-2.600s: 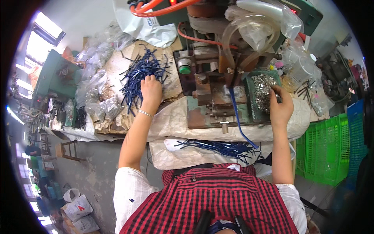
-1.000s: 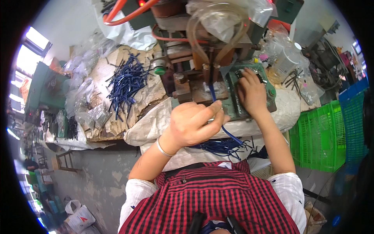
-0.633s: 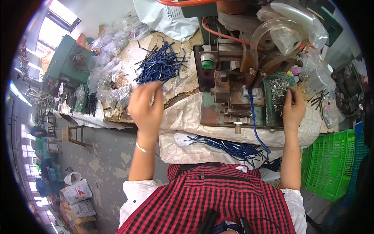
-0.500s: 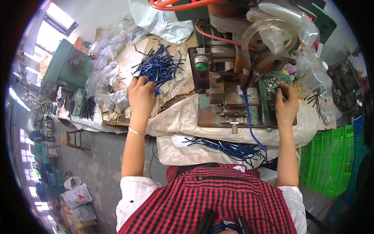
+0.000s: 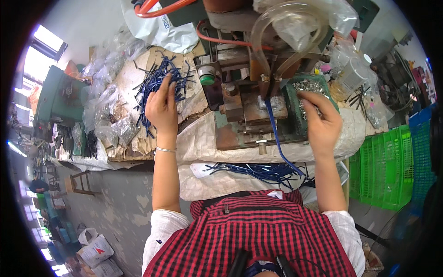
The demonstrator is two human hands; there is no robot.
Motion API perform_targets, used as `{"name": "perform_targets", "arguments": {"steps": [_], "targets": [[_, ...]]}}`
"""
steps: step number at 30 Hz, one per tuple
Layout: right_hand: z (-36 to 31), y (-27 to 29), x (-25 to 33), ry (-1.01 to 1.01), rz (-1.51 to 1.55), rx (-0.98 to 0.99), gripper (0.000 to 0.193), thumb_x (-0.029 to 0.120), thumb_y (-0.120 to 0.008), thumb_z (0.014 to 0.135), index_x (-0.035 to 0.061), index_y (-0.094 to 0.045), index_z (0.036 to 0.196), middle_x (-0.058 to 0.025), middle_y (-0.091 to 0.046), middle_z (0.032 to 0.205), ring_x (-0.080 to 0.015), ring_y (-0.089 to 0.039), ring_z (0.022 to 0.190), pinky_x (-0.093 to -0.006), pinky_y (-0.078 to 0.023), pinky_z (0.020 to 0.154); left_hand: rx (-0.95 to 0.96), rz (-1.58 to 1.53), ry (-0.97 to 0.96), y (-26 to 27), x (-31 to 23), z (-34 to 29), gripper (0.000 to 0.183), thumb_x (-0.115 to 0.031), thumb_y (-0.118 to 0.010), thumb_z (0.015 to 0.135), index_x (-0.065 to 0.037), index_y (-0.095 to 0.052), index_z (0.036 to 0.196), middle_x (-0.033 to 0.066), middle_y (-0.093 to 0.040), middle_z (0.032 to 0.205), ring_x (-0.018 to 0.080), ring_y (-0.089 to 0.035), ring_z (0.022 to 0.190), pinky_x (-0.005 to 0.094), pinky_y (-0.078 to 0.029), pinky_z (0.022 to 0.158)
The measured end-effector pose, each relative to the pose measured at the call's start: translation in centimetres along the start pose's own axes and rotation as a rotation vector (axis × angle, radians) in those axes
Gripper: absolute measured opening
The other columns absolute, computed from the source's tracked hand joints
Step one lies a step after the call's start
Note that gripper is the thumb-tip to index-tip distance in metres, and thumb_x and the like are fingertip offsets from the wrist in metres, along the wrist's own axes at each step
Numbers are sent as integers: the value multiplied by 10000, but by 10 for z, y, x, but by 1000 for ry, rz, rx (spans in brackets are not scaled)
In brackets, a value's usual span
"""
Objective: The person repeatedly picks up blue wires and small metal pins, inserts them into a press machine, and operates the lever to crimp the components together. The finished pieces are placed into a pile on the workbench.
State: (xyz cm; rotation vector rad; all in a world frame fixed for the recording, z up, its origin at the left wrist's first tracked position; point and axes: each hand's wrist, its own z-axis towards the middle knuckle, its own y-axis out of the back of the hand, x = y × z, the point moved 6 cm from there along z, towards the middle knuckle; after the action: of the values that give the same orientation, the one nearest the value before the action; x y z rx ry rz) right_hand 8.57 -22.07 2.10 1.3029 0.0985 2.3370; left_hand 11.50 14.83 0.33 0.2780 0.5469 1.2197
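Note:
My left hand (image 5: 161, 111) is over the near side of a loose pile of dark blue strips (image 5: 154, 81). Its index finger stretches forward, apart from the other fingers, and no strip shows clearly in its grasp. At the machine's right, my right hand (image 5: 324, 124) reaches over a green tray (image 5: 291, 108) of small shiny metal pieces (image 5: 308, 86). Thumb and index finger bend toward each other in a pinch; anything between them is too small to make out. One blue strip (image 5: 277, 136) runs from under the press machine's (image 5: 265, 115) tooling down toward my lap.
More blue strips (image 5: 258, 171) lie on the pale cloth (image 5: 194, 184) before me. Clear plastic bags (image 5: 104, 104) crowd the left of the bench. Green crates (image 5: 383, 168) stand at the right, and a clear plastic jar (image 5: 348, 76) sits behind the tray.
My left hand has shifted over the strip pile, its index finger now straightened. My right hand's fingers have moved in over the metal pieces. The whole view has swung, moving the machine leftward.

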Motion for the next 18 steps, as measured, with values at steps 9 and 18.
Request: {"name": "perform_targets", "arguments": {"steps": [9, 18], "targets": [[-8, -61, 4, -244, 492, -9, 322, -17, -686, 875, -28, -620, 1191, -75, -704, 1015, -116, -649, 933, -257, -496, 857, 209, -1086, 1047, -12, 11, -45, 227, -178, -581, 1033, -42, -656, 1198, -16, -631, 847, 33, -514, 637, 160, -380, 521], [-8, -58, 41, -387, 786, 105, 450, -64, -615, 896, -54, -503, 1331, -140, -654, 1190, -149, -624, 1086, -260, -493, 918, 1123, -1445, 1011, 20, -183, -35, 372, -358, -419, 1081, -50, -623, 1033, 42, -629, 682, 32, -413, 485, 201, -326, 440]]}}
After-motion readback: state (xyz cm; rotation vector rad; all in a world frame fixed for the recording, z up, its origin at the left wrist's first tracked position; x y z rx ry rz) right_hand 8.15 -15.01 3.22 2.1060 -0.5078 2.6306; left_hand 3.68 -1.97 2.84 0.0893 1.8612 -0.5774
